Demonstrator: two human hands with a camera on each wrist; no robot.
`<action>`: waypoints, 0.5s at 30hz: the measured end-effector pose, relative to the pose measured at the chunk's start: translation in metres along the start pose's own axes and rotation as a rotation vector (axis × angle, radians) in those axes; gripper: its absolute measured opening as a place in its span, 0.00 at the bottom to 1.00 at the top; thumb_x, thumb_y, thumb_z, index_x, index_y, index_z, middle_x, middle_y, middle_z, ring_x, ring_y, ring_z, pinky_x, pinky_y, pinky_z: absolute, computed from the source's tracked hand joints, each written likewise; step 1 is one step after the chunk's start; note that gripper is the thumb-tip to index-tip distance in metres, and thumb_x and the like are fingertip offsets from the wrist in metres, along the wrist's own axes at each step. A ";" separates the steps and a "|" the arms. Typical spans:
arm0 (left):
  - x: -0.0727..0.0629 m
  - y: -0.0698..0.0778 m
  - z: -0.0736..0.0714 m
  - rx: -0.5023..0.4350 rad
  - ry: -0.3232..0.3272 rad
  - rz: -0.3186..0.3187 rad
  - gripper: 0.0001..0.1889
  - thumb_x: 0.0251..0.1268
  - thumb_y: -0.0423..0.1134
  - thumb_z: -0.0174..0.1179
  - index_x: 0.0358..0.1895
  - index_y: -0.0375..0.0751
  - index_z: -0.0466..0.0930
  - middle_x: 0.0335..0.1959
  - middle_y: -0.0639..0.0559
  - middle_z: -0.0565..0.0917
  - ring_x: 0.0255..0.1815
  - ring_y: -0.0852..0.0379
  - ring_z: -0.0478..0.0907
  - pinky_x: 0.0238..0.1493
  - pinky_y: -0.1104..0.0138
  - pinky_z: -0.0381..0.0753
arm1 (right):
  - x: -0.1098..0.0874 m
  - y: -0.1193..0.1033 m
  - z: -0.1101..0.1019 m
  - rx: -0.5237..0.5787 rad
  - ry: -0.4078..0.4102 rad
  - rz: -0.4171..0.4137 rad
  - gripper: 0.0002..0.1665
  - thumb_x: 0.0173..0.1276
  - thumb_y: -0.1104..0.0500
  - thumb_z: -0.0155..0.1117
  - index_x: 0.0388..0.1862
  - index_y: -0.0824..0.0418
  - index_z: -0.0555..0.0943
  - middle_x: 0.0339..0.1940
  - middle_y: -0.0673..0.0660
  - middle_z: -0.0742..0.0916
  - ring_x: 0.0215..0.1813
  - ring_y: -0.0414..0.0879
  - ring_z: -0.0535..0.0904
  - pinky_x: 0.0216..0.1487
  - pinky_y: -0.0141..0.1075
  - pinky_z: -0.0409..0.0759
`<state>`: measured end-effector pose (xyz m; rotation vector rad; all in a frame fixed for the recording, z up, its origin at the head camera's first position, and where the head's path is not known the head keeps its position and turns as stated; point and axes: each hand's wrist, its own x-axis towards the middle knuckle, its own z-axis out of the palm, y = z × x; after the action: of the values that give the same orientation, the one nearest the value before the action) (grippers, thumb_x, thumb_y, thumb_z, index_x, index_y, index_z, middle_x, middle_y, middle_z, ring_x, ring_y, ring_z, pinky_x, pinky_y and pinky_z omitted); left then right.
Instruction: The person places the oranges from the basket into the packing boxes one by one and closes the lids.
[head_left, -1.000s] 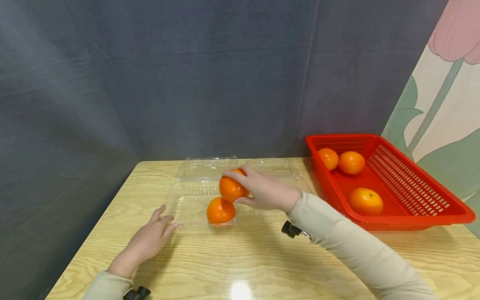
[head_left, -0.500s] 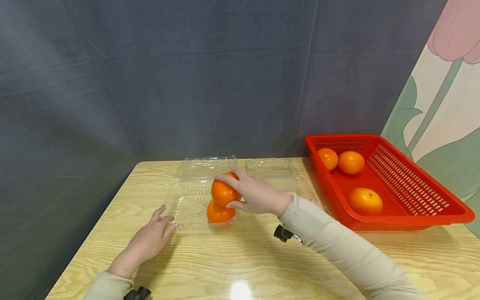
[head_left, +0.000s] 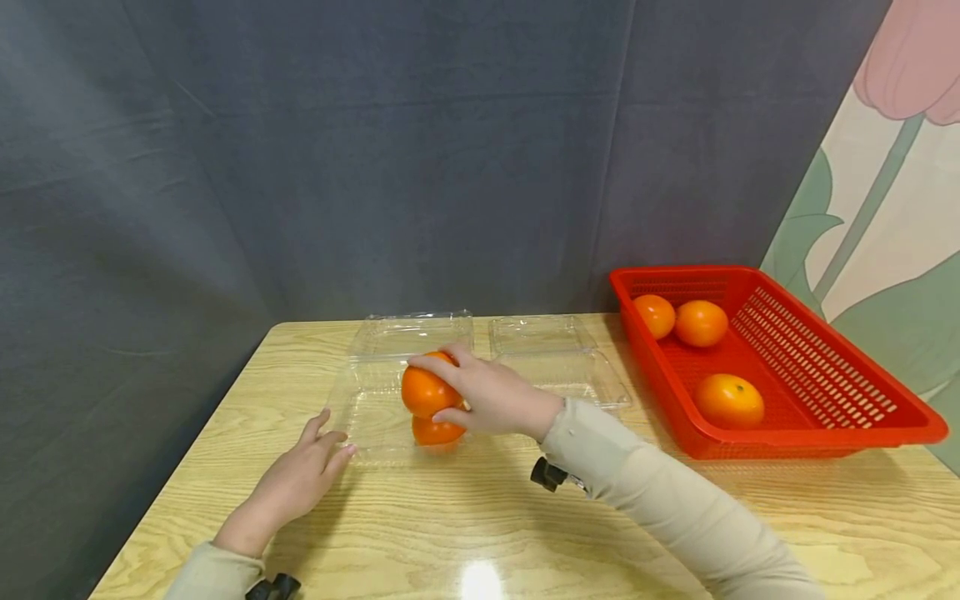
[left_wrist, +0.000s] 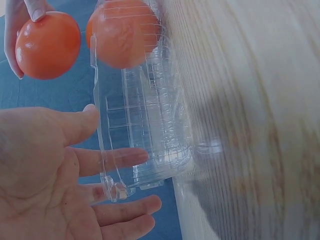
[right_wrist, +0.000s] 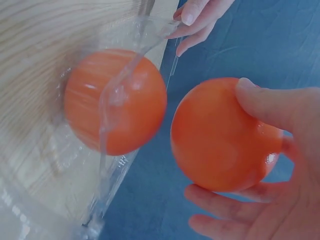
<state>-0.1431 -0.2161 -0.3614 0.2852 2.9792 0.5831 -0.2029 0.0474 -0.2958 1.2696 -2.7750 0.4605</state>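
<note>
A clear plastic clamshell box (head_left: pixel 375 425) lies with its lid (head_left: pixel 412 335) folded back on the wooden table. One orange (head_left: pixel 437 432) sits inside, at the box's right front. My right hand (head_left: pixel 491 393) grips a second orange (head_left: pixel 422 395) between thumb and fingers, above the one in the box. The right wrist view shows a gap between the held orange (right_wrist: pixel 225 137) and the lower orange (right_wrist: pixel 115 102). At the box's left front corner rests my left hand (head_left: pixel 300 475), fingers spread and fairly straight. In the left wrist view, its fingers (left_wrist: pixel 120 157) lie along the box's side wall.
Another clear clamshell box (head_left: pixel 566 379) lies unfolded to the right. Beyond it stands a red plastic basket (head_left: pixel 817 446) holding 3 oranges (head_left: pixel 729 402). A dark grey curtain (head_left: pixel 450 167) hangs behind the table (head_left: pixel 420 533).
My right hand has carried its orange leftward and slightly down, over the orange in the box. The left hand has stayed at the box's corner.
</note>
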 end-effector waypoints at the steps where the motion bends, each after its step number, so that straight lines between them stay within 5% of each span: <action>1: 0.000 0.000 0.000 0.001 0.000 -0.002 0.25 0.73 0.48 0.44 0.59 0.29 0.71 0.70 0.26 0.51 0.51 0.34 0.78 0.44 0.47 0.79 | 0.001 -0.001 0.001 0.004 0.000 -0.002 0.42 0.61 0.49 0.66 0.71 0.46 0.59 0.62 0.61 0.70 0.50 0.52 0.81 0.50 0.43 0.81; 15: -0.001 -0.001 -0.001 0.003 0.002 0.003 0.25 0.73 0.48 0.44 0.58 0.29 0.71 0.70 0.25 0.51 0.50 0.35 0.78 0.45 0.47 0.78 | 0.006 -0.007 0.012 0.007 0.014 -0.034 0.41 0.61 0.49 0.66 0.71 0.46 0.59 0.63 0.60 0.70 0.55 0.53 0.78 0.52 0.44 0.80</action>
<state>-0.1423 -0.2171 -0.3609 0.2888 2.9825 0.5800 -0.2004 0.0350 -0.3045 1.3081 -2.7380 0.4759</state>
